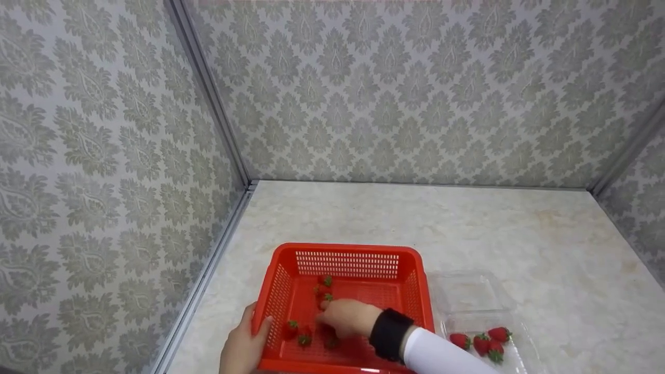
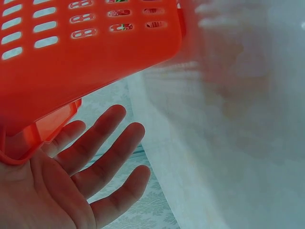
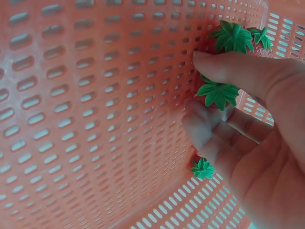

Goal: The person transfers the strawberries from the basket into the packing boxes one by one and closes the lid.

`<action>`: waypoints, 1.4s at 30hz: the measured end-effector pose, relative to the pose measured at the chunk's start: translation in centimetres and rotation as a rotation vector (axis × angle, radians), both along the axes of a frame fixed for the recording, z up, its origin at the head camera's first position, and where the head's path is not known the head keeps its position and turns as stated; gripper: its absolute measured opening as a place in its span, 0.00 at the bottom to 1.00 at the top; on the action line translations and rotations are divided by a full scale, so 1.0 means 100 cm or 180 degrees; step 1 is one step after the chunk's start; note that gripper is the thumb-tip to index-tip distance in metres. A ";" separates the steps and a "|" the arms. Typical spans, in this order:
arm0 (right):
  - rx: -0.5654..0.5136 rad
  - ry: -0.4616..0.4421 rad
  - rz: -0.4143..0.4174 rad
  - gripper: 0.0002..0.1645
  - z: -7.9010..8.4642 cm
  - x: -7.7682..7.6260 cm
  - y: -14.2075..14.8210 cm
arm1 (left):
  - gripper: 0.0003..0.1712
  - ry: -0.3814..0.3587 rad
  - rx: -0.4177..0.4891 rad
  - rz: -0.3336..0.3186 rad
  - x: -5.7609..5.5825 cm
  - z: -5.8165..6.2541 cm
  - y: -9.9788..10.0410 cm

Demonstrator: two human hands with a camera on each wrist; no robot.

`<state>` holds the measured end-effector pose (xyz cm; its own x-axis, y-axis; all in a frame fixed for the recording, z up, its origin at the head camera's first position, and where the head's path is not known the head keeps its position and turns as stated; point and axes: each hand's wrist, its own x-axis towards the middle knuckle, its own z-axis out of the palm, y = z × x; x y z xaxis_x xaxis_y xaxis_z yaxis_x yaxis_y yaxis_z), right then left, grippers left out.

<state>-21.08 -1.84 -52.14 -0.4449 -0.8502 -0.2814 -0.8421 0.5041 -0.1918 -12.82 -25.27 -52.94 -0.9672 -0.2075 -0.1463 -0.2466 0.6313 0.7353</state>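
A red perforated plastic basket (image 1: 355,248) stands on the table with several strawberries (image 1: 305,339) scattered inside. My left hand (image 1: 243,345) holds its left rim, thumb hooked over into the inside. In the left wrist view the other fingers (image 2: 107,164) spread loosely below the outer wall. Inside the basket, my right hand (image 1: 350,316) reaches down among the fruit. Its thumb and fingertips close around a strawberry (image 3: 218,95) with a green leafy cap, low against the perforated floor. Other strawberries (image 3: 232,37) lie just beyond the thumb, and one (image 3: 202,168) lies beneath the fingers.
Right of the basket lies an opened clear plastic box (image 1: 467,293), with several strawberries (image 1: 481,344) in its nearer half. Patterned panels (image 1: 363,104) wall in the pale marbled table (image 1: 467,223) at the back and sides.
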 end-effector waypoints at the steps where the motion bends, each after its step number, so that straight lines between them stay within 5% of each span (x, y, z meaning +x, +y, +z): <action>1: -0.0001 -0.0005 -0.0015 0.25 0.000 0.000 0.000 | 0.36 -0.0030 0.0029 0.0008 0.000 0.000 0.000; 10: -0.0074 0.0148 -0.0121 0.19 0.007 -0.003 0.008 | 0.38 -0.0123 0.0077 -0.0019 -0.001 0.001 0.000; 20: -0.0655 0.0225 -0.0241 0.11 0.044 0.000 0.045 | 0.39 -0.0138 0.0053 0.0005 -0.003 0.002 0.000; 29: -0.1058 0.0657 -0.0387 0.11 0.076 0.009 0.103 | 0.40 -0.0216 0.0009 -0.0036 -0.003 0.001 -0.002; 42: -0.1379 0.0522 -0.1067 0.16 0.105 0.029 0.220 | 0.44 -0.0411 0.0010 -0.0097 -0.007 0.002 -0.004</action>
<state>-18.14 20.19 -41.61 -0.7186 -0.6774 0.1570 -0.6858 0.6532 -0.3208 -13.51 -25.64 -52.75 -0.9462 -0.1777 -0.2706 -0.3201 0.6377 0.7007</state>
